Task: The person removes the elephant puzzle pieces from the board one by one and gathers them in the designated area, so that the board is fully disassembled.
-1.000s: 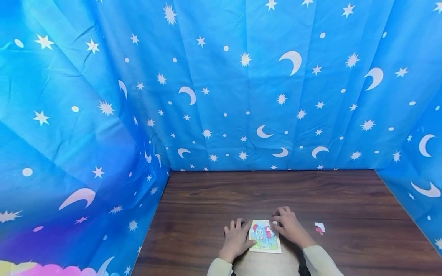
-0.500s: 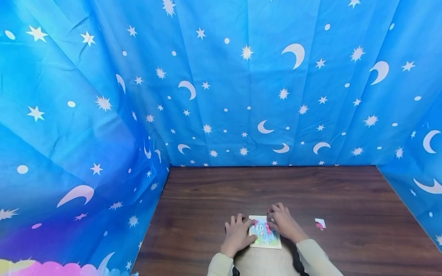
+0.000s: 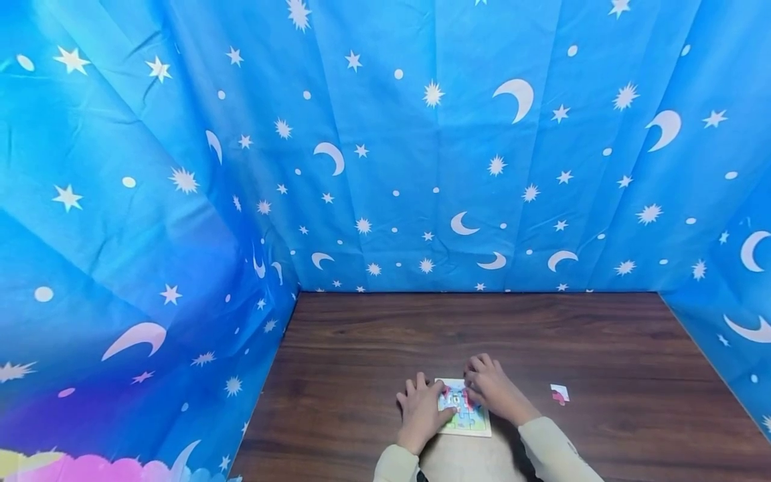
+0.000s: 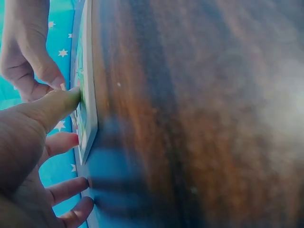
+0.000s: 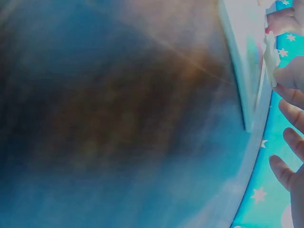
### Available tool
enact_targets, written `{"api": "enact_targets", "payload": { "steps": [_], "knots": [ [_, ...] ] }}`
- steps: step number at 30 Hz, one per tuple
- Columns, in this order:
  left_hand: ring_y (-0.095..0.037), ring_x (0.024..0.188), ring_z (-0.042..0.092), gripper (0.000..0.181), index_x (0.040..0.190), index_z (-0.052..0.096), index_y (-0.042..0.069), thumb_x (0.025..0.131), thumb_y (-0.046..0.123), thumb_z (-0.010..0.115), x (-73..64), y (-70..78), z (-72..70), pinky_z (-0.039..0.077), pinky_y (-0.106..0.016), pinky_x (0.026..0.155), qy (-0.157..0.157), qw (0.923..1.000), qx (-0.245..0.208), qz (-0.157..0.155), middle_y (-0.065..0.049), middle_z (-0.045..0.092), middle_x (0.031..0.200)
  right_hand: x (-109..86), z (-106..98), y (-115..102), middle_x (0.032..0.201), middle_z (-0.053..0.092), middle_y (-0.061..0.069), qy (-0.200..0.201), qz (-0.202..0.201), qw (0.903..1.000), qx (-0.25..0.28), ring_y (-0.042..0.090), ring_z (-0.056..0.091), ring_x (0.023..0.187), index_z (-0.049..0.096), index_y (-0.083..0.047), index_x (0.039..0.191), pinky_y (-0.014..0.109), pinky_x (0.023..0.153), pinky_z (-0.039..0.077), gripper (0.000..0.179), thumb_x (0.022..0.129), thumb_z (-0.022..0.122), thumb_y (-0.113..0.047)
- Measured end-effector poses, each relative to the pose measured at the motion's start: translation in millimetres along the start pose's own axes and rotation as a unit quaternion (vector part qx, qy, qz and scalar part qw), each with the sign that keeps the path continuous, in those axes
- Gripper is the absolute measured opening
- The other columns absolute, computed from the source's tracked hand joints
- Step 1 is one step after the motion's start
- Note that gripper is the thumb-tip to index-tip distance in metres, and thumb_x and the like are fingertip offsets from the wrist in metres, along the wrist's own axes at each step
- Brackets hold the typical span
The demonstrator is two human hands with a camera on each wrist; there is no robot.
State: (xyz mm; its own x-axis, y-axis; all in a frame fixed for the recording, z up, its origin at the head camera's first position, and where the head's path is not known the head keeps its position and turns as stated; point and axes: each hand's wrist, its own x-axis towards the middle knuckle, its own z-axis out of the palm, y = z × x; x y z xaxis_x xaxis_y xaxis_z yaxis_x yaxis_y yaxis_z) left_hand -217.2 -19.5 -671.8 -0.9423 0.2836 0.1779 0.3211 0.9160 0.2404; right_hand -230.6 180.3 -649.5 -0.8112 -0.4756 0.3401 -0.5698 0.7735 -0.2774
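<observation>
A small square jigsaw puzzle in a pale frame [image 3: 482, 428] lies on the table, its picture a blue animal with red ears. My left hand [image 3: 421, 412] rests at its left side, fingers spread; in the left wrist view the thumb [image 4: 59, 104] presses on the puzzle's face. Over the upper right part my right hand [image 3: 494, 388] pinches a puzzle piece [image 5: 271, 59], seen edge-on in the right wrist view, tilted up from the board. That piece is hidden by the fingers in the head view. A loose puzzle piece [image 3: 559, 394], white and pinkish red, lies right of the right hand.
The dark wood-grain table [image 3: 361, 341] reaches back to a blue cloth [image 3: 385, 134] printed with stars and moons, which also hangs at the left and right sides.
My right hand has shifted left over the puzzle's upper part. My left hand has moved slightly right, its thumb now farther over the picture. The loose piece stays on the table.
</observation>
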Motion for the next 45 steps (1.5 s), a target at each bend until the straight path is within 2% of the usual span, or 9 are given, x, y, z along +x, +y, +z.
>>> {"api": "enact_targets", "payload": {
  "steps": [6, 11, 16, 20, 23, 27, 31, 40, 45],
  "knots": [
    [-0.029, 0.093, 0.047, 0.044, 0.108, 0.073, 0.027, 0.073, 0.051, 0.085, 0.7, 3.5, -4.5, 0.035, -0.048, 0.067, -0.016, 0.9998, -0.005, -0.007, -0.009, 0.053, 0.111, -2.4, -11, -1, 0.110, 0.060, 0.008, 0.001, 0.045, 0.9980, 0.045, 0.030, 0.049, 0.107, 0.073, -0.011, 0.087, 0.053, 0.088, 0.043, 0.009, 0.086, 0.081, -0.016],
    [-0.028, 0.095, 0.048, 0.042, 0.108, 0.073, 0.029, 0.075, 0.053, 0.083, -0.3, 3.2, -8.7, 0.035, -0.046, 0.068, -0.030, 0.9995, -0.006, -0.010, -0.007, 0.054, 0.112, -10.0, -19, 2, 0.112, 0.060, 0.009, 0.017, 0.077, 0.9961, 0.041, 0.031, 0.050, 0.109, 0.072, -0.014, 0.086, 0.054, 0.090, 0.043, 0.009, 0.085, 0.081, -0.014],
    [-0.028, 0.096, 0.048, 0.045, 0.109, 0.074, 0.030, 0.077, 0.060, 0.079, -2.1, -1.0, -10.2, 0.035, -0.045, 0.069, -0.032, 0.9993, -0.014, 0.010, -0.007, 0.056, 0.110, -24.8, -27, 13, 0.111, 0.060, 0.009, 0.039, 0.082, 0.9953, 0.033, 0.032, 0.051, 0.108, 0.072, -0.015, 0.086, 0.055, 0.089, 0.043, 0.010, 0.083, 0.082, -0.012],
    [-0.026, 0.099, 0.046, 0.049, 0.116, 0.073, 0.030, 0.078, 0.060, 0.079, -1.6, -5.9, -13.5, 0.035, -0.043, 0.070, -0.074, 0.9967, -0.027, 0.019, -0.007, 0.055, 0.117, -37.1, -35, 25, 0.109, 0.060, 0.010, 0.059, 0.086, 0.9941, 0.029, 0.033, 0.051, 0.106, 0.071, -0.017, 0.084, 0.058, 0.088, 0.043, 0.012, 0.081, 0.082, -0.011],
    [-0.027, 0.102, 0.045, 0.055, 0.123, 0.072, 0.028, 0.075, 0.054, 0.084, 0.0, -9.8, -18.2, 0.035, -0.042, 0.071, -0.109, 0.9928, -0.043, 0.026, -0.008, 0.052, 0.122, -45.0, -41, 36, 0.111, 0.060, 0.014, 0.069, 0.094, 0.9929, 0.025, 0.036, 0.051, 0.106, 0.070, -0.018, 0.082, 0.061, 0.086, 0.042, 0.015, 0.080, 0.082, -0.009],
    [-0.031, 0.107, 0.045, 0.063, 0.130, 0.069, 0.028, 0.072, 0.041, 0.087, 3.3, -16.6, -17.9, 0.036, -0.044, 0.073, -0.134, 0.9877, -0.070, 0.042, -0.011, 0.049, 0.127, -56.7, -50, 49, 0.114, 0.059, 0.019, 0.073, 0.116, 0.9903, 0.025, 0.041, 0.050, 0.108, 0.070, -0.015, 0.082, 0.063, 0.086, 0.040, 0.014, 0.080, 0.082, -0.008],
    [-0.031, 0.111, 0.043, 0.067, 0.136, 0.066, 0.031, 0.072, 0.034, 0.083, 5.1, -21.5, -13.1, 0.036, -0.044, 0.076, -0.151, 0.9839, -0.086, 0.043, -0.010, 0.047, 0.132, -69.6, -56, 58, 0.116, 0.058, 0.019, 0.062, 0.141, 0.9877, 0.030, 0.043, 0.048, 0.111, 0.072, -0.015, 0.084, 0.065, 0.089, 0.038, 0.013, 0.081, 0.082, -0.008],
    [-0.033, 0.110, 0.044, 0.063, 0.134, 0.067, 0.028, 0.075, 0.031, 0.085, 2.8, -21.7, -21.1, 0.036, -0.048, 0.078, -0.137, 0.9830, -0.111, 0.050, -0.012, 0.049, 0.128, -94.2, -62, 73, 0.115, 0.058, 0.020, 0.038, 0.166, 0.9851, 0.023, 0.047, 0.047, 0.111, 0.070, -0.019, 0.081, 0.067, 0.086, 0.038, 0.015, 0.081, 0.082, -0.009],
    [-0.031, 0.109, 0.044, 0.072, 0.142, 0.061, 0.027, 0.074, 0.031, 0.087, 3.2, -21.0, -22.8, 0.035, -0.046, 0.078, -0.142, 0.9837, -0.103, 0.037, -0.010, 0.048, 0.128, -101.5, -61, 78, 0.114, 0.058, 0.021, 0.036, 0.170, 0.9847, 0.014, 0.050, 0.046, 0.111, 0.069, -0.018, 0.080, 0.067, 0.083, 0.038, 0.015, 0.082, 0.082, -0.011]
  ]
}}
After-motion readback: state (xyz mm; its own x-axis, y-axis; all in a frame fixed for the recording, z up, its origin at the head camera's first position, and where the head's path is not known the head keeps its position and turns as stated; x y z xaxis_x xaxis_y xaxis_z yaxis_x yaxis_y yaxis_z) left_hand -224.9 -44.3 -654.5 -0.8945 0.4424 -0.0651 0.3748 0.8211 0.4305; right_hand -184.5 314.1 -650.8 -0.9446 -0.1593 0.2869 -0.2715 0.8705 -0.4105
